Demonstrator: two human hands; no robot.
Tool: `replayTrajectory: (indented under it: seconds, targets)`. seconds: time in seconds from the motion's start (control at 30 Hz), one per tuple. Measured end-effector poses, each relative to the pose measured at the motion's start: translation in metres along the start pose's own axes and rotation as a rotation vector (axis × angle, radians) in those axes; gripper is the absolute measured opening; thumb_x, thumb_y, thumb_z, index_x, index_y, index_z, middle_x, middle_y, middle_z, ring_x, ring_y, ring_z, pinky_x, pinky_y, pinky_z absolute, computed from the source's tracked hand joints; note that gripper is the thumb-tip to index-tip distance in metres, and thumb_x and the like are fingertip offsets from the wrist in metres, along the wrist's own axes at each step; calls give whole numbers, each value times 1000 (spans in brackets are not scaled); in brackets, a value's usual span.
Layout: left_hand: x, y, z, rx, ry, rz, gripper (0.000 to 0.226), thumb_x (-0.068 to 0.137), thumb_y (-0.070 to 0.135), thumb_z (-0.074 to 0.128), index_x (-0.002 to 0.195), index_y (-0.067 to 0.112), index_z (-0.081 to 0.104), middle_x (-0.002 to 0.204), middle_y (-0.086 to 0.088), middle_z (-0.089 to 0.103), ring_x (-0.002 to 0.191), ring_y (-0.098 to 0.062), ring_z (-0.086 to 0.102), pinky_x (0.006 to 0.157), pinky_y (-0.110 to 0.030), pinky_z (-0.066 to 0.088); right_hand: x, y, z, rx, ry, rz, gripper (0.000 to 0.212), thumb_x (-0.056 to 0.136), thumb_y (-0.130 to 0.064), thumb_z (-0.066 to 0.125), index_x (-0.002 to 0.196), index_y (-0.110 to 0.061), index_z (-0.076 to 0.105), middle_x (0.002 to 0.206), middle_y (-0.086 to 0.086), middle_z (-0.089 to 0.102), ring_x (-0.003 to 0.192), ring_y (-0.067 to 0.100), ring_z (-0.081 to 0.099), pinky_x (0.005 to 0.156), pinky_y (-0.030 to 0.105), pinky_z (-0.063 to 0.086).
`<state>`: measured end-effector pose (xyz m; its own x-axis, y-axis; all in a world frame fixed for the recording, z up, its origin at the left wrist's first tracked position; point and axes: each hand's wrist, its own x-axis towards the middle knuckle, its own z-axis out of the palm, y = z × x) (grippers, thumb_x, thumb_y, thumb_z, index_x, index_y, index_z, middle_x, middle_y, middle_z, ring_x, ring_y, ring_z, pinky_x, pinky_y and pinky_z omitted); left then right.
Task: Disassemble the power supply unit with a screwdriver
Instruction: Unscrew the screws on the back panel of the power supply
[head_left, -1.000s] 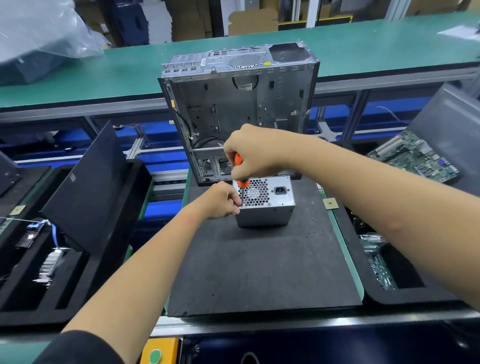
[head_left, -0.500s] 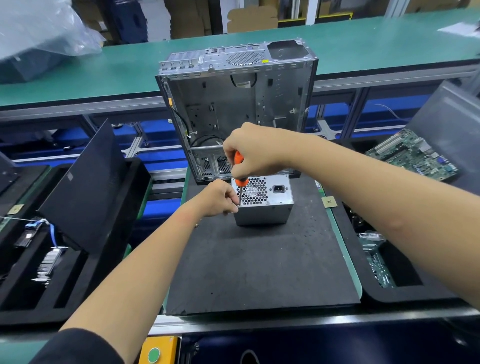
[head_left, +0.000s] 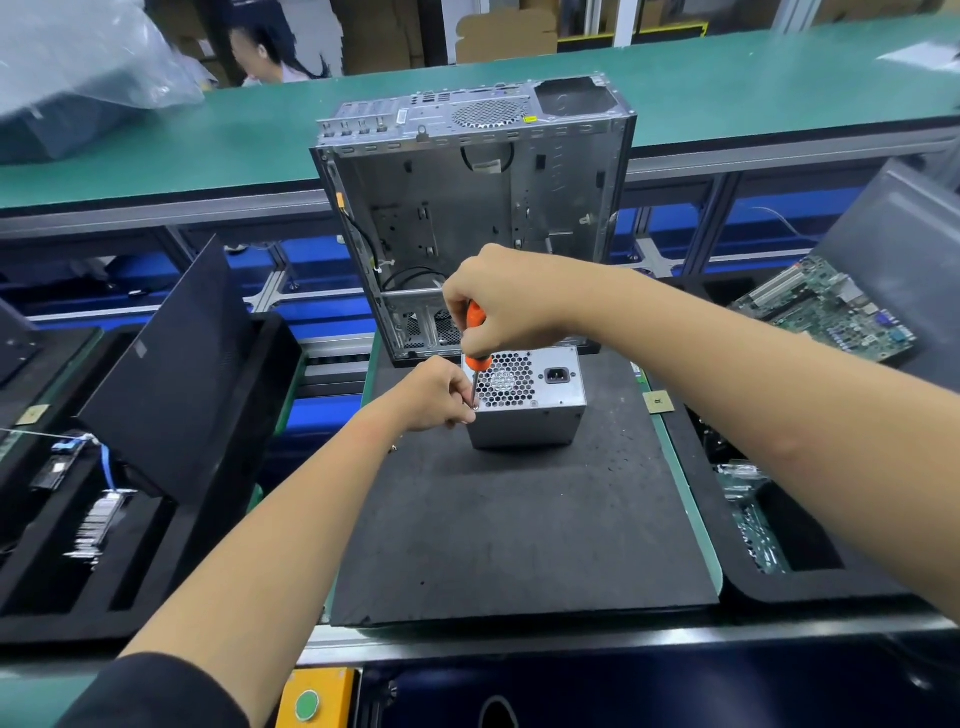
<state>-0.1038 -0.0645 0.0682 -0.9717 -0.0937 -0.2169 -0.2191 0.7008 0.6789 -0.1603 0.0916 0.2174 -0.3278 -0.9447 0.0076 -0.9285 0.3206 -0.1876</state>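
A grey metal power supply unit (head_left: 527, 397) sits upright on the black foam mat, vent grille and socket facing up. An orange-handled screwdriver (head_left: 474, 338) stands upright at its near-left corner.

Screwdriver (head_left: 475, 332) handle mostly hidden inside right hand (head_left: 506, 301).

No legible text, seemingly.

Head view, forward-down, near foam mat (head_left: 519, 530)
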Motion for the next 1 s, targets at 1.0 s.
replayTrajectory:
  seconds: [1.0]
  targets:
    - [3, -2, -1, -50, -37, -51, 18, 74, -7, 70, 69, 6, 59, 45, 6, 57, 59, -27, 59, 66, -41, 55, -9, -17, 4, -122, -29, -137, 18, 80, -29, 67, 79, -16, 54, 67, -9, 41, 73, 22, 49, 55, 30, 35]
